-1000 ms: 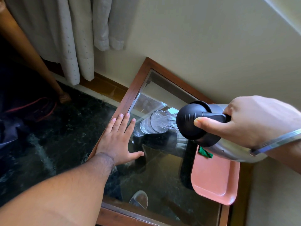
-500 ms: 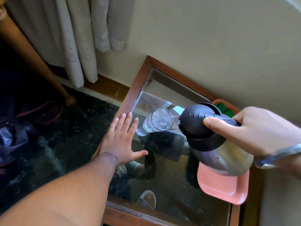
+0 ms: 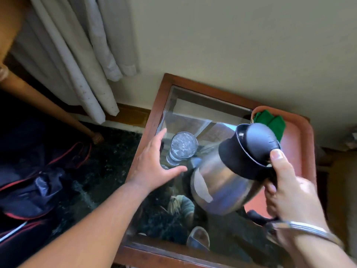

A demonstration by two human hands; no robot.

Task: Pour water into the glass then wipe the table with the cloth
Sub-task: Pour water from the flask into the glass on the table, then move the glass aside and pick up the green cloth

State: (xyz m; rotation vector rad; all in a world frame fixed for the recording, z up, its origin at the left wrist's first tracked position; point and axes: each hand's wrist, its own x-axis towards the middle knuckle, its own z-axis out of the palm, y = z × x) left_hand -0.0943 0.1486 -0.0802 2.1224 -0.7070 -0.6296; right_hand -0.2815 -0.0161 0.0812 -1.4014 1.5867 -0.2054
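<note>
A clear glass [image 3: 181,148] full of water stands on the glass-topped table [image 3: 164,88] near its left edge. My left hand [image 3: 152,165] lies flat beside the glass, fingers spread, thumb reaching under it. My right hand [image 3: 287,188] grips the handle of a steel jug [image 3: 224,182] with a black lid, held nearly upright above the table, to the right of the glass. A folded green cloth [image 3: 270,121] lies on the pink tray [image 3: 301,144] behind the jug.
The table has a brown wooden frame and sits in a corner against a cream wall [image 3: 231,45]. White curtains [image 3: 81,64] hang at the left. A dark bag [image 3: 34,190] lies on the dark floor to the left of the table.
Water was streaming from the tilted jug into the glass; the jug has since swung back towards upright and away to the right. The left hand stayed beside the glass.
</note>
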